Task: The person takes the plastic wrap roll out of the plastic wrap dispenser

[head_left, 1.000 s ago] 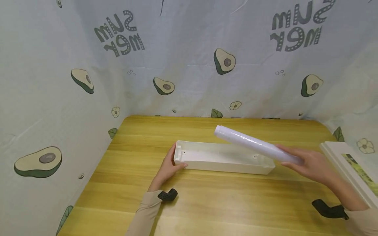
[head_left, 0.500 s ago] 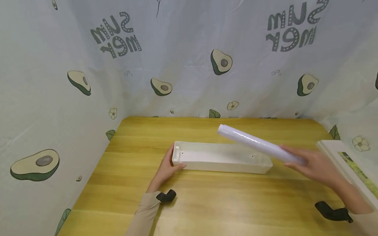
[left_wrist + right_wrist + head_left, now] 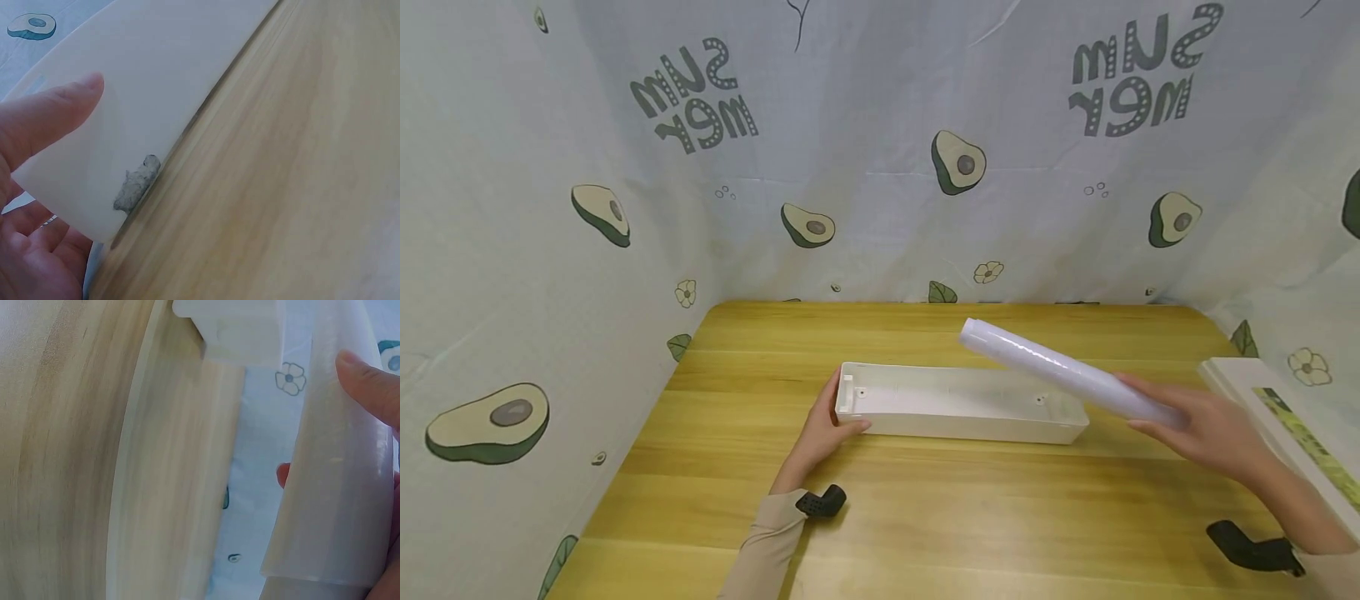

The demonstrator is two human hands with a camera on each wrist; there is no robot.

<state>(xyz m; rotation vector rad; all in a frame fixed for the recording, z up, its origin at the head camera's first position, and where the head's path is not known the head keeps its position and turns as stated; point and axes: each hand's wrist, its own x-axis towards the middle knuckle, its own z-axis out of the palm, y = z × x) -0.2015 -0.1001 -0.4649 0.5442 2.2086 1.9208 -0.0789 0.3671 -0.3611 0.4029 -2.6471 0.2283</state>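
Note:
A long white open-topped box (image 3: 962, 426) lies across the wooden table. At its left end my left hand (image 3: 818, 432) grips it, thumb on the front wall and fingers round behind. The left wrist view shows that thumb (image 3: 53, 115) on the white wall, near a grey putty-like lump (image 3: 137, 187) at the lower edge. My right hand (image 3: 1206, 429) holds one end of a shiny, translucent roll of cling film (image 3: 1060, 368). The roll slants up leftward, its free end above the box's back right part. In the right wrist view, thumb and fingers wrap the roll (image 3: 337, 469).
A long white piece with a green label (image 3: 1288, 421), perhaps a lid, lies at the table's right edge beside my right forearm. Avocado-printed sheeting (image 3: 880, 167) hangs behind and at the sides. Black wrist cameras (image 3: 822, 502) sit on both forearms.
The right hand and the cling film roll have shifted slightly right. The left hand stays on the box end. The whole head view has drifted a little.

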